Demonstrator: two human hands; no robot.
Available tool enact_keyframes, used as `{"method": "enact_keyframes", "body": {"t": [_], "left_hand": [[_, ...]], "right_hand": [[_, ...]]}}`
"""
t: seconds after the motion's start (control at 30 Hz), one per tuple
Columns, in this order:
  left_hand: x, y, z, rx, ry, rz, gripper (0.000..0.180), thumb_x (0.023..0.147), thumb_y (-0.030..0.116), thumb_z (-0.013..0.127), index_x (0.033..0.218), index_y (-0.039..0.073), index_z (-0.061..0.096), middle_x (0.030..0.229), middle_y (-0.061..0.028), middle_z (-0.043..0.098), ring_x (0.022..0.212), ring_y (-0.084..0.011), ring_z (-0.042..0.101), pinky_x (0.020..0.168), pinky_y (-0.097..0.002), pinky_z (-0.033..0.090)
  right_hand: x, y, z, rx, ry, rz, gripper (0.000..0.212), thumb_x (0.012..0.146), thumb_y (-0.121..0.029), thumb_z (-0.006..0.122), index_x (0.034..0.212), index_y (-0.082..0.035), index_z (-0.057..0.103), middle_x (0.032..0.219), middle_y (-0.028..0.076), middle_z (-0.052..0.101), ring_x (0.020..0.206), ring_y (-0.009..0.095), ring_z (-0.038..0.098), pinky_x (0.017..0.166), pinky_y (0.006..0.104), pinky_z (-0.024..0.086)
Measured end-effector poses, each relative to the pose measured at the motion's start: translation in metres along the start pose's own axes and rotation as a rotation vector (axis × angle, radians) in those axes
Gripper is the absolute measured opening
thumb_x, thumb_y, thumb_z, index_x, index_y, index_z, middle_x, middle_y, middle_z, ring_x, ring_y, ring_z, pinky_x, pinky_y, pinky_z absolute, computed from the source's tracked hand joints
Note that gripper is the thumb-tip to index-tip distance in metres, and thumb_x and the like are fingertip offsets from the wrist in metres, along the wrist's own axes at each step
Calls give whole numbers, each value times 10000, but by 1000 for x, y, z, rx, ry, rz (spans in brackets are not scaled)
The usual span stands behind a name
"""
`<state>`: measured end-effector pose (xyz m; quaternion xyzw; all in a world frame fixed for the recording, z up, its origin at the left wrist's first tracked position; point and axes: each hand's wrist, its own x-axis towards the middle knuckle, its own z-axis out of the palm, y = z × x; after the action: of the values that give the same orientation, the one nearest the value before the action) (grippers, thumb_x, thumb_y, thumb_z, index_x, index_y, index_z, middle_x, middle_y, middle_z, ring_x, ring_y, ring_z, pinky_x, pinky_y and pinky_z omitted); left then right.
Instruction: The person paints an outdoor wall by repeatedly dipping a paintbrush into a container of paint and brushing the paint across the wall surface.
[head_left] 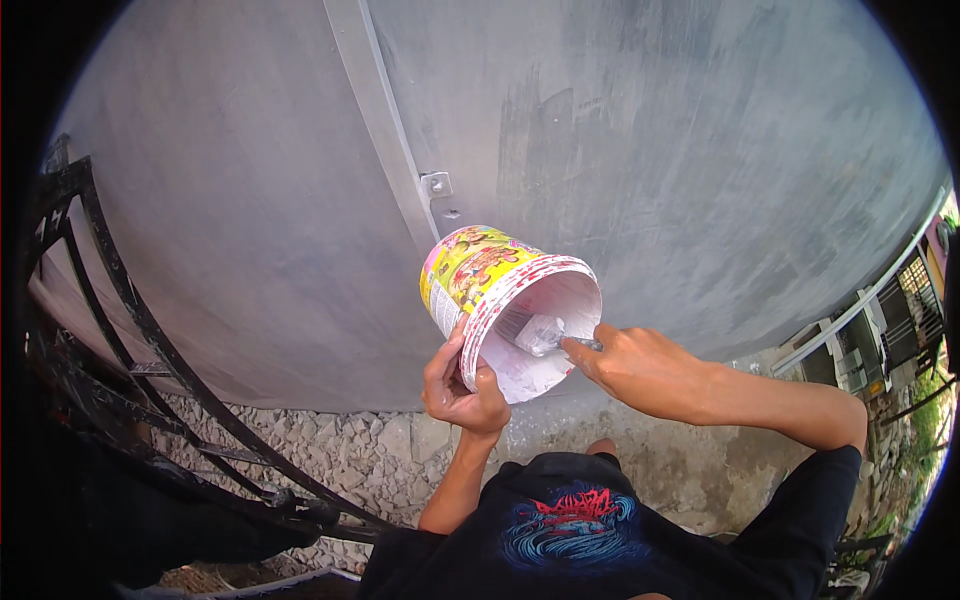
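Observation:
A round tub [485, 262] with a yellow printed outside and a paint-smeared white rim is tilted on its side, its mouth turned toward me. My left hand [466, 385] grips its lower rim, thumb at the mouth and fingers around the outside. In my right hand [640, 372] is a paintbrush [543, 335], held by the handle, its paint-coated head inside the tub near the inner wall. How much paint lies deeper in the tub is hidden. Behind the tub stands a grey metal gate [640, 150] with darker brushed patches.
A pale vertical bar [375, 100] with a small metal latch plate [437, 185] runs down the gate. Black metal railing [130, 300] curves along the left. Broken stones [340, 450] lie below it, beside a concrete strip [680, 470]. Far right is a white rail [850, 310].

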<state>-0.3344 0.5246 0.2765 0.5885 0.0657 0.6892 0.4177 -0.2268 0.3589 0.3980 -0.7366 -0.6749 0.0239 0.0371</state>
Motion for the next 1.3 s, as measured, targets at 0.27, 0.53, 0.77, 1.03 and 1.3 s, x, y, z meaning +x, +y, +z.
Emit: {"method": "enact_keyframes", "body": {"t": [0.27, 0.53, 0.77, 1.03, 1.3], "left_hand": [[2, -3, 4, -3, -2, -64, 351, 826, -15, 540, 1168, -97, 528, 1158, -303, 638, 1063, -291, 657, 934, -348, 498], [-10, -34, -20, -42, 51, -496, 340, 840, -83, 493, 1175, -86, 549, 1122, -184, 657, 1033, -203, 638, 924, -310, 476], [-38, -55, -36, -201, 82, -782, 327, 854, -59, 494, 1177, -86, 533, 1111, -190, 663, 990, -194, 649, 896, -296, 499], [-49, -48, -33, -182, 75, -812, 338, 852, -49, 500, 1188, -80, 528, 1120, -184, 662, 983, -195, 647, 883, -299, 505], [-51, -52, -52, -187, 123, -801, 334, 850, -53, 507, 1182, -76, 529, 1101, -183, 668, 990, -195, 652, 882, -297, 508]], "right_hand": [[-2, 1, -18, 226, -20, 24, 287, 906, -63, 565, 1151, 77, 619, 786, 274, 644, 713, 395, 682, 623, 442, 558], [-26, 24, -123, 283, 170, 160, 268, 959, -175, 586, 1082, 32, 702, 873, 229, 709, 745, 343, 688, 703, 396, 539], [-28, 48, -214, -112, 474, 456, 316, 957, -257, 604, 1022, 28, 726, 625, 110, 608, 443, 146, 527, 421, 292, 441], [1, 39, -254, -540, 1253, 204, 228, 968, -126, 561, 957, 69, 679, 755, 234, 657, 637, 320, 639, 598, 400, 485], [11, 56, -151, -418, 587, 327, 182, 935, -45, 540, 917, 85, 666, 735, 286, 623, 609, 374, 649, 554, 426, 528]]}}
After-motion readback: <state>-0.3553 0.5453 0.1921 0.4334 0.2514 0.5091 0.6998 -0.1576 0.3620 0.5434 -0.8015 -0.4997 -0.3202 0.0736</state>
